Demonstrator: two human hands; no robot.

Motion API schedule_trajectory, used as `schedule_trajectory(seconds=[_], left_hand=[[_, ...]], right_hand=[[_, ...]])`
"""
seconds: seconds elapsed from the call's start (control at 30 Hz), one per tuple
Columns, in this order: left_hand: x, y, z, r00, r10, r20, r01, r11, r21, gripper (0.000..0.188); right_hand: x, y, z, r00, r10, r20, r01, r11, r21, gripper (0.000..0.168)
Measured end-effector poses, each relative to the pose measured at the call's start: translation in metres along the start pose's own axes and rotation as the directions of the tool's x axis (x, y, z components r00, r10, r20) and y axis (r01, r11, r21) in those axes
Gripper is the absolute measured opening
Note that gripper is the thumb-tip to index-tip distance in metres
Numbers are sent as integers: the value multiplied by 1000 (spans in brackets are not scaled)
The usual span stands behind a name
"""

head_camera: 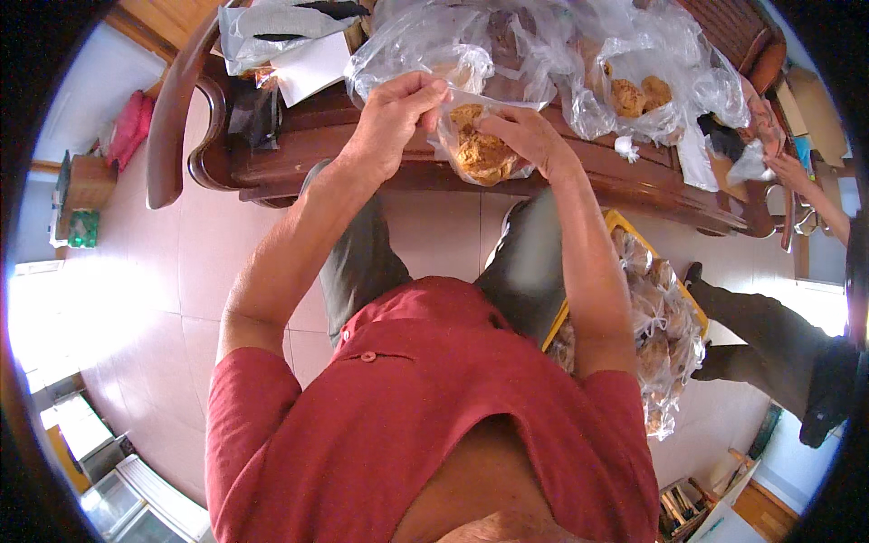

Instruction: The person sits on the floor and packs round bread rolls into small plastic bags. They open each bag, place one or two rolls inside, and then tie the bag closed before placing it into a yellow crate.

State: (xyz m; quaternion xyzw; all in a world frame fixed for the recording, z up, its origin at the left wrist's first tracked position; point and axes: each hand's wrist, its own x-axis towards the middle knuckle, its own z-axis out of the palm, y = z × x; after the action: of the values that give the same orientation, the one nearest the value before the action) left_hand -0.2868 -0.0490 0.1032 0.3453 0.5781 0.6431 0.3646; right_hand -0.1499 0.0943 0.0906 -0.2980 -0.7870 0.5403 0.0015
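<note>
A small clear plastic bag [461, 178] hangs at the front edge of a dark red wooden bench, with lumpy golden-brown pieces [483, 157] inside; they look like dried mushrooms or baked food. My left hand [400, 112] pinches the left side of its mouth between thumb and fingers. At the right side of the mouth, the fingers of my right hand [533, 136] reach in against the upper brown piece. Their tips are partly hidden, so whether they grip it cannot be told. Just behind, large clear plastic bags [414, 44] lie heaped on the bench.
Another open bag holds brown pieces [628, 98] on the bench [326, 146]. A yellow crate [641, 234] full of tied bags stands on the floor by my right leg. To the right are another person's hand [787, 170] and legs [753, 326]. White paper [316, 68] lies left.
</note>
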Motion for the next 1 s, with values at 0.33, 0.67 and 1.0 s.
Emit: schedule_trajectory(seconds=[0.33, 0.67, 1.0], left_hand=[[-52, 5, -21, 969, -247, 27, 232, 862, -450, 20], [-87, -2, -72, 984, -174, 37, 156, 944, 291, 15], [-57, 32, -79, 933, -318, 170, 207, 858, 470, 27]], right_hand=[[-40, -14, 0, 984, -72, 165, 156, 800, -579, 59], [-80, 20, 14, 897, -355, 265, 387, 337, -858, 25], [-79, -19, 4, 479, -749, 457, 632, -68, -772, 5]])
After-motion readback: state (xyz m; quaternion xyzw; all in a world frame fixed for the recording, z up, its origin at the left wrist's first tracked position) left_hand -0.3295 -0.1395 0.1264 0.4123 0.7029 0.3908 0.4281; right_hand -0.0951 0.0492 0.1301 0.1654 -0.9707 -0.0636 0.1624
